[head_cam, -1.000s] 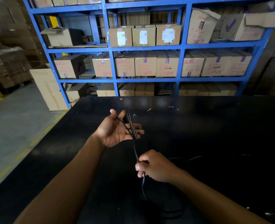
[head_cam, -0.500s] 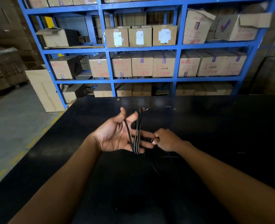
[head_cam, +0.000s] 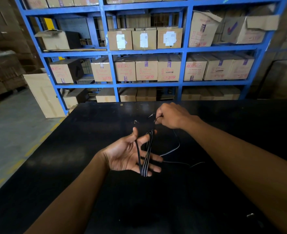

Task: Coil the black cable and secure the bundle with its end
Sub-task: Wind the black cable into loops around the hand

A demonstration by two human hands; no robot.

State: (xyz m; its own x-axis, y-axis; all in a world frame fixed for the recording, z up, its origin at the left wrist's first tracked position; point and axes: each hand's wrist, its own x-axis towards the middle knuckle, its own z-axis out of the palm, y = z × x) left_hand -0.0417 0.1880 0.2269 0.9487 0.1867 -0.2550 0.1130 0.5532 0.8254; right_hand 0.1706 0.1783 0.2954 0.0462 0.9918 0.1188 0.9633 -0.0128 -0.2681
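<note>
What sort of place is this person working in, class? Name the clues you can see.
Most likely a warehouse or stockroom. Tall blue shelving is packed with labelled cardboard boxes, the concrete floor has yellow lines, and the work happens at a large black table.

A black bench [head_cam: 206,200] fills the foreground. Behind it stands a blue shelving rack [head_cam: 113,68] stocked with cardboard boxes [head_cam: 146,67], several bearing white labels [head_cam: 143,40]. A tall carton [head_cam: 43,95] stands on the grey floor [head_cam: 12,132] at left, beside yellow floor markings [head_cam: 31,150].
</note>
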